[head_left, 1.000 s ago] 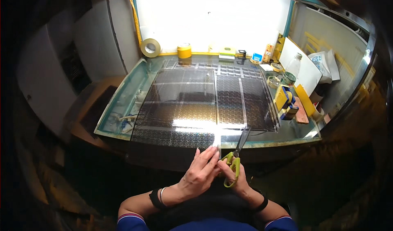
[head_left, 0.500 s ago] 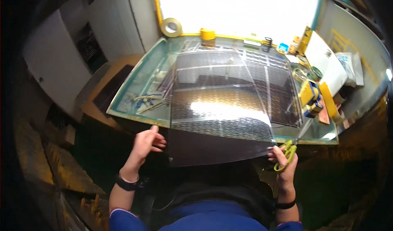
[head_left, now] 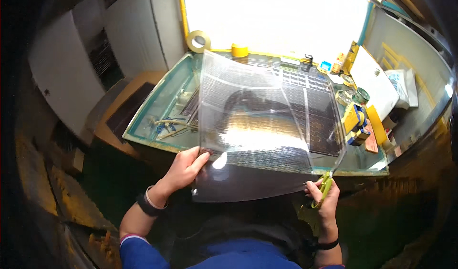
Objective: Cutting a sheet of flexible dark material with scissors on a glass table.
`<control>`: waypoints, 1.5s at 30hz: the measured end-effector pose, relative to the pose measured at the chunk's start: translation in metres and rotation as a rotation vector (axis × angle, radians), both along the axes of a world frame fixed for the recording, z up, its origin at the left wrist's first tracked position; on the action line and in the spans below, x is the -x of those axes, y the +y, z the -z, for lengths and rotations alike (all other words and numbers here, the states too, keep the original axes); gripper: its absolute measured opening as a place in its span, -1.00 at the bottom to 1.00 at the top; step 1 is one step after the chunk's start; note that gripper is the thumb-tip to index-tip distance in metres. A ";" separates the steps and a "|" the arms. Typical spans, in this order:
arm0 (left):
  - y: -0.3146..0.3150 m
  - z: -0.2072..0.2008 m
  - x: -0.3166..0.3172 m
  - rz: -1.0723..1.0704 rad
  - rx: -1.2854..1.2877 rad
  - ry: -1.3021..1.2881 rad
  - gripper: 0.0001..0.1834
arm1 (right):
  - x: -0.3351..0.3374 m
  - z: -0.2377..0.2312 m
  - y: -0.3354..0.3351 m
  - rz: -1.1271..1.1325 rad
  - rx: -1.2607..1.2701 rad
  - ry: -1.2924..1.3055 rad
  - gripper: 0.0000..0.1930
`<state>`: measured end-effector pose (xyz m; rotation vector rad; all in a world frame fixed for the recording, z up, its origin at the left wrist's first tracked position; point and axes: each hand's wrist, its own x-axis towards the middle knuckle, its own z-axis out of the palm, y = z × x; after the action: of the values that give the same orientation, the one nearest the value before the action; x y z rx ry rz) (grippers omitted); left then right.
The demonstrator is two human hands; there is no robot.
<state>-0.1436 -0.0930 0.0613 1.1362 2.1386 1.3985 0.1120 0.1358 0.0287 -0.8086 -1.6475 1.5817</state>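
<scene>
A large clear plastic sheet (head_left: 255, 181) stretches from the glass-topped table out over its near edge, with glare across its middle. Its far left corner stands raised. My left hand (head_left: 182, 171) is closed on the sheet's left edge, thumb on top and fingers mostly hidden beneath. In my right hand (head_left: 328, 204) is a pair of scissors (head_left: 326, 187) with yellow-green handles, blades pointing up and away. The thumb and fingertips of that hand are at the sheet's near right corner. Beneath the sheet, a dark gridded panel (head_left: 324, 116) lies on the table.
Tape rolls (head_left: 198, 41) and a yellow roll (head_left: 240, 50) stand along the table's far edge (head_left: 267, 53). Cords (head_left: 172, 123) lie at left. On the right are a blue-and-yellow tool (head_left: 355, 118), a green roll (head_left: 361, 95) and a white board (head_left: 374, 76).
My left hand has moved right and taken hold of the sheet's left edge. The sheet's far left corner has risen. My right hand, with the scissors, has shifted slightly left and nearer.
</scene>
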 end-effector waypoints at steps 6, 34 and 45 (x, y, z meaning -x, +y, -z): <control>-0.034 0.019 -0.029 -0.243 -0.227 -0.109 -0.78 | 0.014 -0.006 0.007 -0.156 -0.144 -0.014 -0.85; 0.121 0.072 -0.100 0.171 -0.199 -1.243 -0.80 | 0.005 0.060 -0.074 -0.346 0.441 0.122 -0.69; 0.133 0.061 -0.119 0.133 -0.070 -1.041 -0.78 | 0.020 0.058 -0.076 -0.257 0.199 -0.090 -0.63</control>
<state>-0.0242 0.0401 0.0007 0.3682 1.2460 1.5192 0.0925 0.0599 -0.0296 -0.8035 -1.7322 1.9370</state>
